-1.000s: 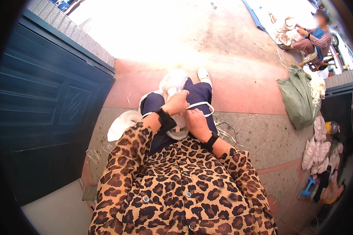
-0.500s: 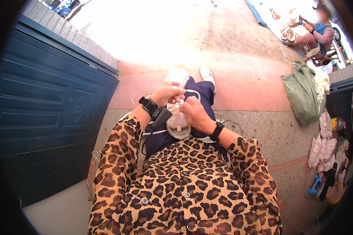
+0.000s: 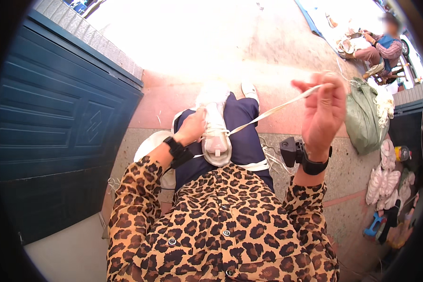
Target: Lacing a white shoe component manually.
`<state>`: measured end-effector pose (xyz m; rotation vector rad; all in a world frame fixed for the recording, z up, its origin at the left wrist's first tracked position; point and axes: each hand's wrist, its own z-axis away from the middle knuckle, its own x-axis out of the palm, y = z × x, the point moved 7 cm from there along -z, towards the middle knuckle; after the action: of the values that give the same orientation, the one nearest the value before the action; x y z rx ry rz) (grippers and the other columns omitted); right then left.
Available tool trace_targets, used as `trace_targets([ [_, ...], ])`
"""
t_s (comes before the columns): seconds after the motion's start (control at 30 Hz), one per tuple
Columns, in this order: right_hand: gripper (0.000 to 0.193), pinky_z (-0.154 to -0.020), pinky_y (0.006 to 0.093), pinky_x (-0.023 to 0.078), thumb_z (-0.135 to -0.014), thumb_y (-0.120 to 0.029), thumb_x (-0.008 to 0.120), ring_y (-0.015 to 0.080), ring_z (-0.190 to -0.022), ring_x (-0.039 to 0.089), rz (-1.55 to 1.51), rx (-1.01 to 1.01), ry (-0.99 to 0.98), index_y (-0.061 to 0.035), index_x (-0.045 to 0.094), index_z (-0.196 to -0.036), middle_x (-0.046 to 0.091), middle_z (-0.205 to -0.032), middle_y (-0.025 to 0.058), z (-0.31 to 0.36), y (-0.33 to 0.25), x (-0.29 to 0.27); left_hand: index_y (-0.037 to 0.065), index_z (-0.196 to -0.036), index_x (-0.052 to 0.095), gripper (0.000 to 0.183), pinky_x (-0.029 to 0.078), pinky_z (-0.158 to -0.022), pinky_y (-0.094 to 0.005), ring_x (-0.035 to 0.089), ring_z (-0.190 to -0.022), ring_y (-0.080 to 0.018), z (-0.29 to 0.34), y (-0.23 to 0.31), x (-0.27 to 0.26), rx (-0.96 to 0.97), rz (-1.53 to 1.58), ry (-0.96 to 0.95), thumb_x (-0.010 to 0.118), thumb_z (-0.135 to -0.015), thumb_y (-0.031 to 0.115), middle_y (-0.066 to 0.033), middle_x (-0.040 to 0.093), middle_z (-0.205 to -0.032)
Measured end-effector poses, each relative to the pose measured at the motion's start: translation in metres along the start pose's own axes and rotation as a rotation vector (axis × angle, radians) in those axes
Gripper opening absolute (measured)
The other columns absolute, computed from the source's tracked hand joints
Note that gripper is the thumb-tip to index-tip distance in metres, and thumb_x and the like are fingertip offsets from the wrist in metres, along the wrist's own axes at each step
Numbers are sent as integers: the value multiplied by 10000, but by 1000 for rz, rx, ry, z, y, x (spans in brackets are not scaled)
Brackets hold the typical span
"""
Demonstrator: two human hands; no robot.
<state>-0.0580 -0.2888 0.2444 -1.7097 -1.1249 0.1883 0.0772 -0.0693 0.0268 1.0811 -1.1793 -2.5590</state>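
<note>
shoe [image 3: 215, 127] lying on the lap, centre frame | left hand [image 3: 192, 128] gripping its side at 9 o'clock | right hand [image 3: 323, 113] pinching the lace [image 3: 268, 113] taut toward 2 o'clock | green sack [image 3: 362, 117] beyond

Harsh daylight from above blows out the far pavement [image 3: 211, 42] to white glare. The near foreground sits in softer shade. Fisheye bending and a black vignette frame the rim; distant detail blurs.
</note>
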Motion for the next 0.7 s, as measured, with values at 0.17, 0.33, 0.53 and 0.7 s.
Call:
trace_targets([
  [0.17,154,-565,203,424,-904,-167,466,61,-572,439,-38,625,-386,-33,530,-945,516,-712,-7,39,80,11,5,-1276,307,500,442,-400,-272,531,-448,-152,26,-16,2,13,89,-25,475,-806,27,-131,605,-785],
  [0.33,234,-540,305,442,-830,-212,534,176,-527,544,515,772,-875,12,604,-817,558,-584,92,155,195,36,-9,-1276,313,540,403,-399,-222,488,-458,-94,26,-25,1,8,279,12,540,-789,43,-63,577,-687],
  [0.53,180,-553,401,482,-804,-178,474,319,-613,609,1074,276,-962,-34,580,-785,590,-630,168,185,212,59,-9,-1257,342,501,358,-379,-195,443,-441,-66,33,-37,-3,-94,557,57,549,-809,80,-47,547,-655],
  [0.7,98,-490,337,479,-708,-63,523,269,-575,620,1230,11,-1094,-11,547,-788,596,-627,144,193,210,80,-8,-1254,344,494,341,-373,-185,436,-435,-61,34,-41,-3,-137,592,97,551,-819,97,-41,540,-649],
])
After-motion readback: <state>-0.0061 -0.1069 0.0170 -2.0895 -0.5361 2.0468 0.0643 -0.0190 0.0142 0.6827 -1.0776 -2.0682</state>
